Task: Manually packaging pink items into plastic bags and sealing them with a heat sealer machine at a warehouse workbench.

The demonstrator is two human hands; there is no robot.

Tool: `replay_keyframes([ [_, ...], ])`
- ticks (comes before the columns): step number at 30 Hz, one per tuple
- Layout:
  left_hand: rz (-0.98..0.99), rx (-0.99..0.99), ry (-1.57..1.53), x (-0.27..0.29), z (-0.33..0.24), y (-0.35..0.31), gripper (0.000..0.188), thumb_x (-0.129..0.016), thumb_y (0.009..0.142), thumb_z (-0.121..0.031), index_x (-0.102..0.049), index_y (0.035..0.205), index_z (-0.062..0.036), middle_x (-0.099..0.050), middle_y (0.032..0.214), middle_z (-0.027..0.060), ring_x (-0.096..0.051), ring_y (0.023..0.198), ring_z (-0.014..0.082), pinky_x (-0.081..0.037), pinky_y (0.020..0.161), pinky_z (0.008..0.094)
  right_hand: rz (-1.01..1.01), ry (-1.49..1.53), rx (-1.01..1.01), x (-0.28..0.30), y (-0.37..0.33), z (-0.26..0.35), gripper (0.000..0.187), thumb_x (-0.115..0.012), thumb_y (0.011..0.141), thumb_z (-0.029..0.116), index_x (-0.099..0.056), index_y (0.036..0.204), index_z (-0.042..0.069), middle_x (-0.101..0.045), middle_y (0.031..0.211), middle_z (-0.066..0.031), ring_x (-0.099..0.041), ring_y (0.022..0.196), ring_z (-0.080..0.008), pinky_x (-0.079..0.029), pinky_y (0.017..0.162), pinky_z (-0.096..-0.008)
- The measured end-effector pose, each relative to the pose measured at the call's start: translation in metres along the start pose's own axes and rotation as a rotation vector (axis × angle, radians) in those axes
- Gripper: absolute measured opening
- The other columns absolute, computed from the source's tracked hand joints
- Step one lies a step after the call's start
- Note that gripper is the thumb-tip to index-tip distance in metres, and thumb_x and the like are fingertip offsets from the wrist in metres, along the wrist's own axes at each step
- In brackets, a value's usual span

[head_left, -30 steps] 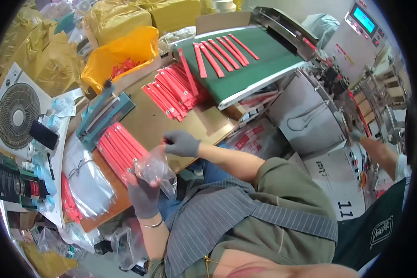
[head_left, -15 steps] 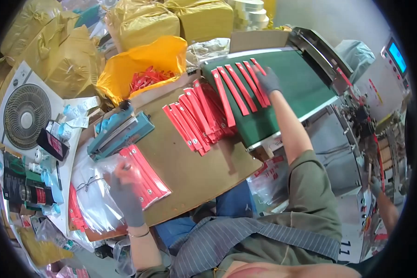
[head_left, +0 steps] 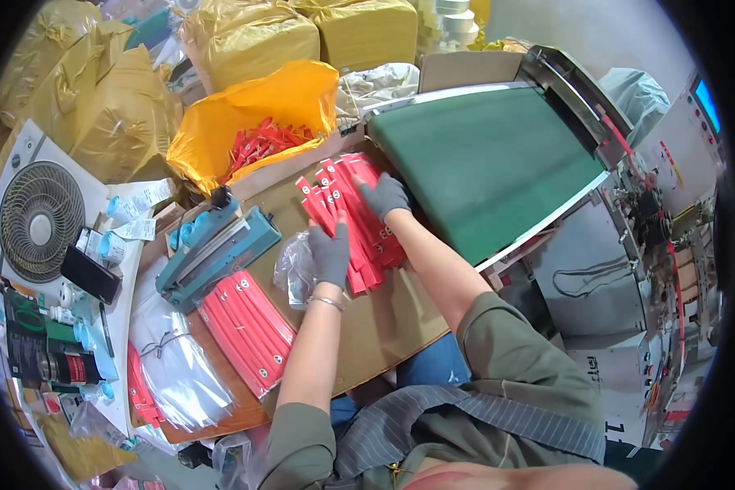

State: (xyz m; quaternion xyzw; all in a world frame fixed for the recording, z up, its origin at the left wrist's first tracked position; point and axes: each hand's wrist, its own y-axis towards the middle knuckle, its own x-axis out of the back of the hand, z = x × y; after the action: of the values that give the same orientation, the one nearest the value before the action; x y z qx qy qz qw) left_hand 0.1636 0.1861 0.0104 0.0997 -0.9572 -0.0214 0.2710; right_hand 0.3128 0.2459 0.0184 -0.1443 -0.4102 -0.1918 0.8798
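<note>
Slim red packets [head_left: 366, 245] lie in a loose pile on the brown board [head_left: 384, 335]. From the pile's left side my left hand [head_left: 329, 251], in a grey glove with bare fingertips, presses against the packets. On the right side, my right hand [head_left: 386, 197], gloved alike, grips the upper end of the pile. A crumpled clear plastic bag [head_left: 294, 269] sits against my left hand; whether the fingers hold it, I cannot tell. Nearer on the left lies a neat stack of red packets [head_left: 245, 331] in clear wrap.
A teal bar sealer [head_left: 220, 255] stands left of the pile. Farther back is a yellow sack [head_left: 196, 147] with red pieces inside. A green conveyor belt [head_left: 490, 163] runs at the right. Clear bags [head_left: 180, 376], a fan [head_left: 41, 216] and a phone [head_left: 90, 275] are at left.
My right hand has come left off the belt to the pile, and the packets from the belt are gone from it. My left hand has moved right from the wrapped stack; a clear bag is now beside it.
</note>
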Motion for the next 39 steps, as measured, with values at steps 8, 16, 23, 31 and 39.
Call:
replay_keyframes([
  [8,0.186,0.314,-0.673,0.093,0.015,-0.039,0.057,-0.065,0.084,-0.039,-0.054,0.118,0.004,-0.061,0.11,0.0128,-0.062,0.094,0.0208,-0.051,0.082,0.032,0.87,0.831,-0.066,-0.056,-0.111,0.0,0.07,-0.069,0.074,0.054,-0.062,0.107,-0.007,-0.067,0.094,-0.0161,-0.066,0.081,-0.0211,-0.052,0.075,-0.0334],
  [16,0.178,-0.03,-0.733,0.144,-0.003,-0.074,0.055,-0.077,0.072,-0.017,-0.052,0.118,-0.0011,-0.06,0.112,0.0099,-0.057,0.103,0.0189,-0.047,0.089,0.0334,0.988,1.272,0.149,0.014,-0.175,0.038,0.057,-0.071,0.079,0.029,-0.051,0.124,0.0,-0.062,0.112,-0.0118,-0.06,0.1,-0.0169,-0.048,0.089,-0.0321],
  [23,0.334,-0.39,-0.612,0.17,-0.01,-0.106,0.09,-0.083,0.064,-0.013,-0.03,0.136,-0.003,-0.051,0.125,0.0117,-0.055,0.11,0.022,-0.046,0.093,0.0344,0.701,0.934,0.881,0.072,-0.196,0.039,0.096,-0.084,0.063,0.016,-0.029,0.141,0.001,-0.047,0.133,-0.0117,-0.048,0.118,-0.0177,-0.038,0.101,-0.0328],
  [31,0.619,-0.228,-0.568,0.181,-0.016,-0.147,0.071,-0.08,0.064,-0.009,-0.044,0.125,-0.0023,-0.06,0.11,0.007,-0.058,0.102,0.0184,-0.049,0.086,0.0329,0.637,1.198,0.432,0.08,-0.277,0.047,0.101,-0.082,0.064,0.011,-0.021,0.144,0.004,-0.046,0.128,-0.0089,-0.047,0.116,-0.0174,-0.038,0.1,-0.0316],
  [39,0.618,0.305,-1.237,0.145,0.065,-0.223,0.078,-0.064,0.08,-0.053,-0.036,0.135,-0.0048,-0.044,0.135,0.0096,-0.048,0.12,0.0228,-0.044,0.098,0.0366,1.438,0.901,0.421,0.066,-0.25,0.032,0.059,-0.067,0.078,0.026,-0.05,0.126,-0.004,-0.062,0.111,-0.0143,-0.059,0.1,-0.0208,-0.044,0.091,-0.0314],
])
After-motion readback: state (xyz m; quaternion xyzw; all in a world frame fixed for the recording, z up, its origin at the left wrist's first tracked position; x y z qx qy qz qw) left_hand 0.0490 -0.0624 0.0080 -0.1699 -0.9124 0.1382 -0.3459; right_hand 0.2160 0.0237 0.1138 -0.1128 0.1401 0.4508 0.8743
